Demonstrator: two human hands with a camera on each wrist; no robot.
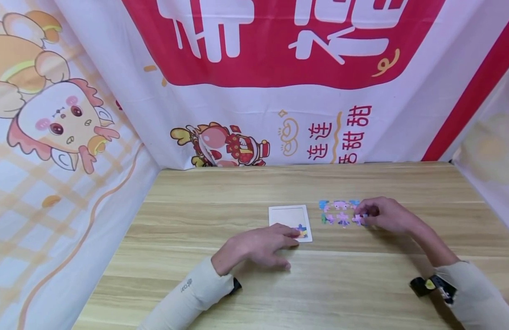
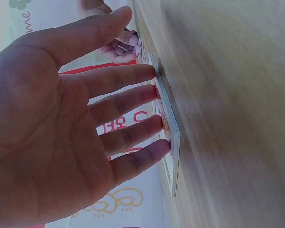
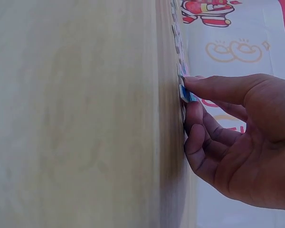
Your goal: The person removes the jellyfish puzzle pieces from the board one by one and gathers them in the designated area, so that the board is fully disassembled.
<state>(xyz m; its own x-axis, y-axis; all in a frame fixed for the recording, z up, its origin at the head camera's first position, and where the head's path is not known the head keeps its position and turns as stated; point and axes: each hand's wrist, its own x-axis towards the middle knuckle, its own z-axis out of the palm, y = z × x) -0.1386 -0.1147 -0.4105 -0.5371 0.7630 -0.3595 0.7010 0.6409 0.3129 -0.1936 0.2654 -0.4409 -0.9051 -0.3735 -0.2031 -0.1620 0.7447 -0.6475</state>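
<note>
A white puzzle tray point(image 1: 288, 215) lies flat at the table's middle, with one coloured piece point(image 1: 303, 231) set in its near right corner. My left hand point(image 1: 279, 239) rests palm down in front of it, and the straight fingers point(image 2: 147, 97) touch the tray's near edge point(image 2: 173, 137). Several loose pink, blue and green puzzle pieces point(image 1: 338, 211) lie in two rows to the right of the tray. My right hand point(image 1: 366, 215) is at the right end of those rows and pinches a blue-edged piece point(image 3: 185, 94) between thumb and fingers, just at the table surface.
The wooden table point(image 1: 246, 192) is closed in by printed cloth banners point(image 1: 254, 105) at the back and on both sides. Both forearms wear pale sleeves point(image 1: 188, 293), with a black strap point(image 1: 427, 284) on the right wrist.
</note>
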